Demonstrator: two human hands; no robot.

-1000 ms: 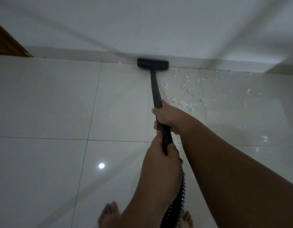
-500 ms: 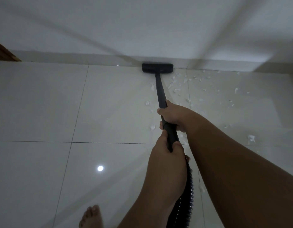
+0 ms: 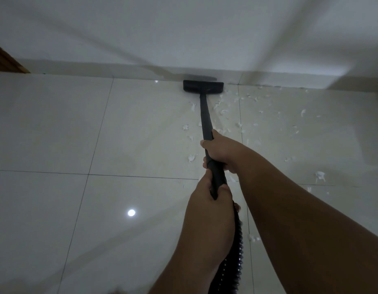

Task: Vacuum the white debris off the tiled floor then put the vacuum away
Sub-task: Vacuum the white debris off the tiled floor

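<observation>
Dim tiled floor [image 3: 56, 134], left hand [image 3: 209, 200], right hand [image 3: 223, 151] outstretched, both seemingly gripping vacuum wand [image 3: 206, 119]

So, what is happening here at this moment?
A person is vacuuming a tiled floor. Both hands grip the black wand: the right hand further forward, the left hand where the ribbed hose begins. The floor head sits against the wall. White debris lies mostly to its right.

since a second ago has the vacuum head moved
Yes: the head slid right along the wall, closer to the grout line on its right.
</observation>
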